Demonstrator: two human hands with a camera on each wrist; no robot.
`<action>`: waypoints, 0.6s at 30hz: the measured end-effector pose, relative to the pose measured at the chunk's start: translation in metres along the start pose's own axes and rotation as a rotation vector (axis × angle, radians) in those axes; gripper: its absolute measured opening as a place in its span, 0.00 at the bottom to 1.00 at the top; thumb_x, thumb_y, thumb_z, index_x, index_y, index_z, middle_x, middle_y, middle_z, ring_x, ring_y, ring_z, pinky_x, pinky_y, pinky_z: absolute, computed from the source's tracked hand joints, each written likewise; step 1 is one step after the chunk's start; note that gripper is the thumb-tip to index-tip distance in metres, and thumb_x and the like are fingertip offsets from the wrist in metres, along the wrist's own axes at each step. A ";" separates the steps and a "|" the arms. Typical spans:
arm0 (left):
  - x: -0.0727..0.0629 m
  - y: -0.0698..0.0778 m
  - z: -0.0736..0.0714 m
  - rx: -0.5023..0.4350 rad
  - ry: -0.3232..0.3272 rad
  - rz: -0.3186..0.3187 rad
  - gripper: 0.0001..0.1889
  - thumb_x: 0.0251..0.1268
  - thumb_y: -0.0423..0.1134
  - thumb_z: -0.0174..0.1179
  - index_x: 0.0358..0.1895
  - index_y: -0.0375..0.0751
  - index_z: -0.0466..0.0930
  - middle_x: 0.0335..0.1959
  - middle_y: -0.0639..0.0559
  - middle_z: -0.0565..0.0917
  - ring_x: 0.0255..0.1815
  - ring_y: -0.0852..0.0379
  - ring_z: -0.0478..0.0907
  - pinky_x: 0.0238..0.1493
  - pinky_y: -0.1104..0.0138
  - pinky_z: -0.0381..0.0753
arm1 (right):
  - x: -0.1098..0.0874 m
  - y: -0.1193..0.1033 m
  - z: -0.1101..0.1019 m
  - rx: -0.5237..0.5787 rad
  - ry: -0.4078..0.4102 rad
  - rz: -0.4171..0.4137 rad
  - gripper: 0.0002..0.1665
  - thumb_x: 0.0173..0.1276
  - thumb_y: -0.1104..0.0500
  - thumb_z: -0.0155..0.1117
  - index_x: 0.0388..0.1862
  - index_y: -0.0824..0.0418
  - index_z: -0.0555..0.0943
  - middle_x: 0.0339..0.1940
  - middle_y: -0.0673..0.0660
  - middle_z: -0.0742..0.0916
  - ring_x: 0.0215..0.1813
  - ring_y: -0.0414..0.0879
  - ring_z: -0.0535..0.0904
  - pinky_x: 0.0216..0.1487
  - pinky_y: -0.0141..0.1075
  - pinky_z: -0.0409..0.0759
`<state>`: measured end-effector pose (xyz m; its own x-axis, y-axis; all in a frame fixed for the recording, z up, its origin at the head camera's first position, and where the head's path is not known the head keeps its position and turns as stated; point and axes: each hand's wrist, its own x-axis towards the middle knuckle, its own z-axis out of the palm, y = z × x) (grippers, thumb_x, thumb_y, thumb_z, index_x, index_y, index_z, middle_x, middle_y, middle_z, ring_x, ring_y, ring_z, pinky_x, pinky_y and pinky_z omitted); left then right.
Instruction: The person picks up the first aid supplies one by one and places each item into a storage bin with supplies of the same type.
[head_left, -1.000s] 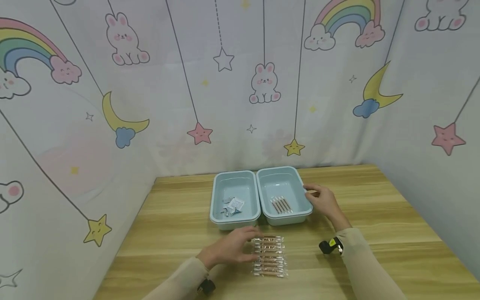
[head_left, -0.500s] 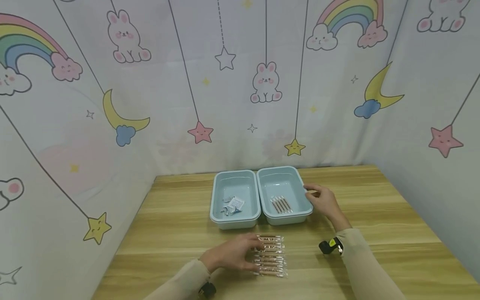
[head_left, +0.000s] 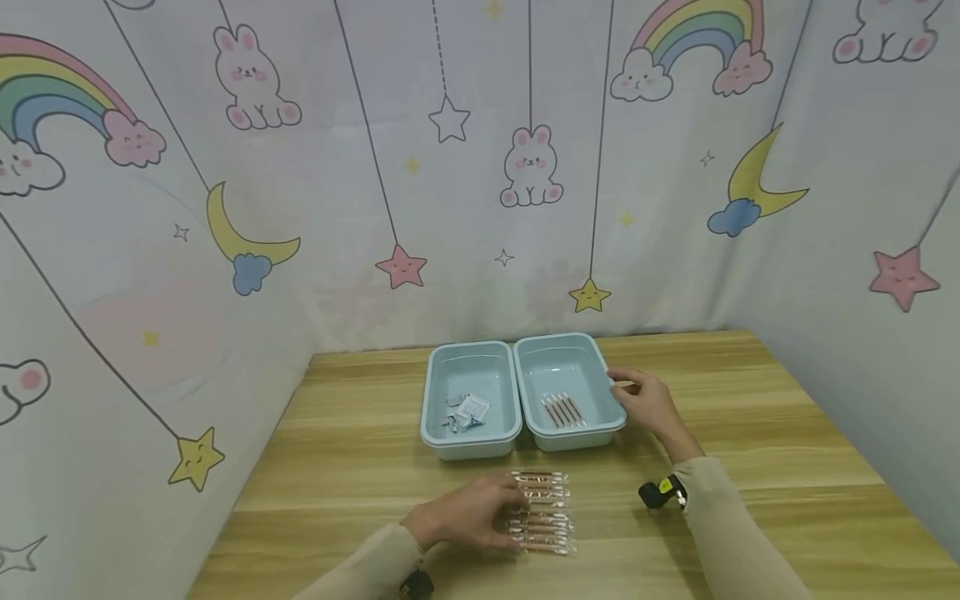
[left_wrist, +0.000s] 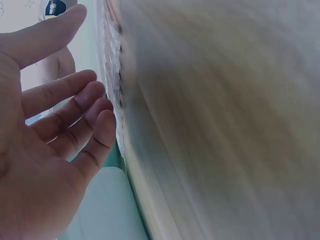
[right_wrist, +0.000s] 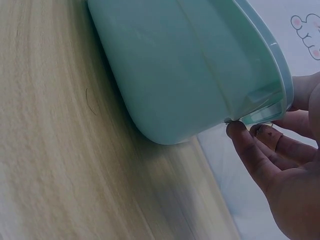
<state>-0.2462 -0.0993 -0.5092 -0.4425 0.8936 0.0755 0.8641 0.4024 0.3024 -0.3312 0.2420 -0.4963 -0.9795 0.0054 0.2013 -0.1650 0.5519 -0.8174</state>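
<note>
On the table lies a column of brown-shafted, white-tipped cotton swabs (head_left: 543,504) in clear wrappers. My left hand (head_left: 480,510) hovers at their left side, its fingertips over the left ends. In the left wrist view its fingers (left_wrist: 90,140) are loosely bent, with nothing visible between them and the wrapped edges just past the tips. My right hand (head_left: 648,404) holds the right light-blue tub (head_left: 592,439) by its outer right rim. In the right wrist view, fingertips (right_wrist: 236,129) touch beneath the rim while another finger passes behind it. Inside that tub several similar swabs (head_left: 564,410) lie side by side.
Left of it, nearly touching, stands a second light-blue tub (head_left: 480,450) with small white and silver packets (head_left: 468,412) inside. Both are near the back edge of the wood-grain table (head_left: 345,433). A printed curtain (head_left: 465,208) hangs behind and along the sides.
My left hand has shifted slightly right and toward me, further over the left ends of the wrapped swabs. The right hand and both tubs have stayed in place.
</note>
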 end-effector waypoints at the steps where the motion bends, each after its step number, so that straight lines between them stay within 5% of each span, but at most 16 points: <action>1: 0.000 0.000 0.001 -0.001 -0.004 0.003 0.26 0.51 0.55 0.72 0.51 0.46 0.82 0.45 0.58 0.81 0.46 0.68 0.76 0.54 0.78 0.74 | 0.000 0.000 0.000 -0.001 0.001 0.001 0.21 0.70 0.61 0.58 0.61 0.64 0.78 0.59 0.67 0.82 0.52 0.61 0.83 0.46 0.45 0.86; 18: 0.001 0.004 0.004 -0.003 -0.064 -0.017 0.24 0.47 0.51 0.74 0.49 0.48 0.83 0.45 0.62 0.80 0.44 0.72 0.74 0.50 0.82 0.73 | 0.001 0.001 0.000 -0.015 -0.003 0.015 0.21 0.71 0.60 0.57 0.61 0.63 0.78 0.60 0.66 0.82 0.52 0.61 0.83 0.46 0.45 0.86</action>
<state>-0.2427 -0.0958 -0.5117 -0.4404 0.8977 0.0095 0.8560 0.4167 0.3059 -0.3324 0.2430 -0.4968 -0.9822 0.0111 0.1877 -0.1487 0.5646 -0.8119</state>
